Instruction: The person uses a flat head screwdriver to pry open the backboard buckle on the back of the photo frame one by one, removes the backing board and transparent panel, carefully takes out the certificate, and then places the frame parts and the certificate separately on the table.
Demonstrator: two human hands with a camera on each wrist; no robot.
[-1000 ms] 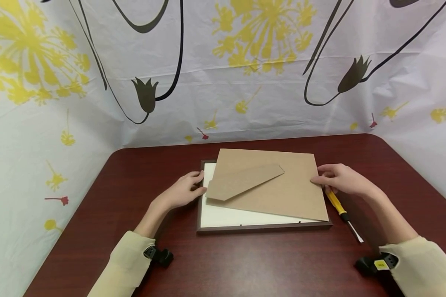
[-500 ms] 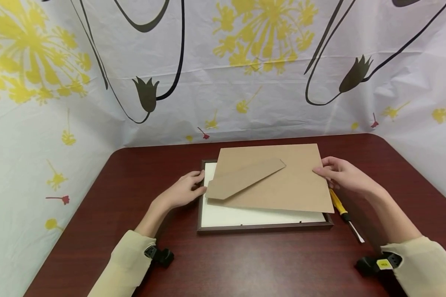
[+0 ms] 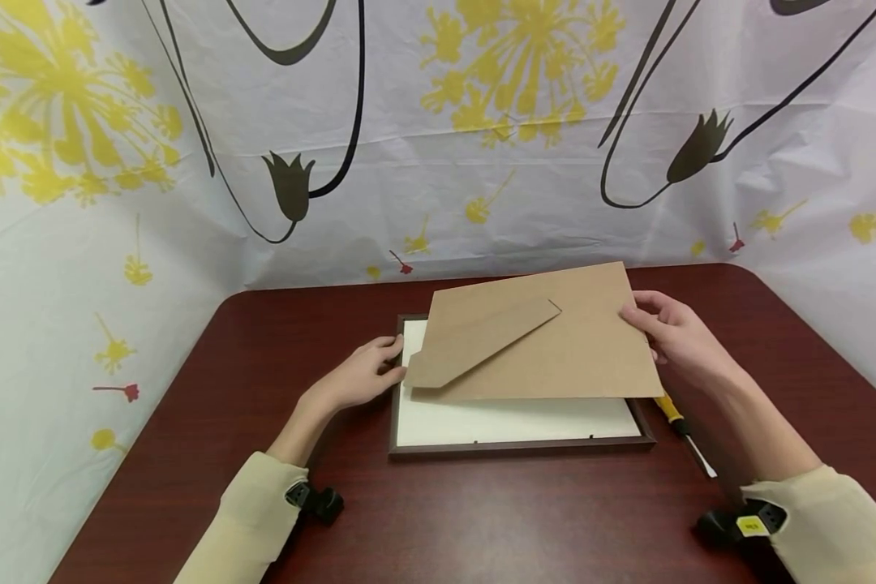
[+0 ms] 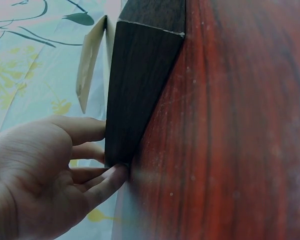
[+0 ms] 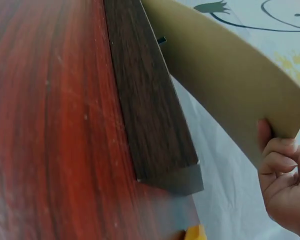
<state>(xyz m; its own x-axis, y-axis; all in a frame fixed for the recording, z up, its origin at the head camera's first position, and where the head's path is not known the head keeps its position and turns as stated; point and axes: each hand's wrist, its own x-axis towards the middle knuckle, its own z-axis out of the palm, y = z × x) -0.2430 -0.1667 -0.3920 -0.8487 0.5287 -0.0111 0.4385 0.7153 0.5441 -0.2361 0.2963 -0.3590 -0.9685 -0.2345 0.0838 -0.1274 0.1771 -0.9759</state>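
A dark brown picture frame (image 3: 526, 448) lies on the table, with a cream sheet (image 3: 511, 423) inside it. Over it slants a brown backing board (image 3: 584, 357), its right side raised and its left side low on the frame; a stand flap (image 3: 482, 345) runs diagonally across it. My right hand (image 3: 675, 332) pinches the board's right edge, thumb on top and fingers underneath. At the frame's left side, my left hand (image 3: 361, 373) grips the rail with thumb and fingertips. From the left wrist, the frame's side (image 4: 135, 90) shows close to those fingers (image 4: 107, 182).
A screwdriver (image 3: 679, 426) with a yellow and black handle lies right of the frame, partly behind the right hand. The dark red table (image 3: 526, 519) meets a patterned white sheet (image 3: 380, 122) hung behind and at both sides. Small dark tabs (image 3: 591, 436) show along the frame's near rail.
My right hand has risen, lifting the backing board's right side, so more of the cream sheet shows along the front. The left hand stays at the frame's left edge.
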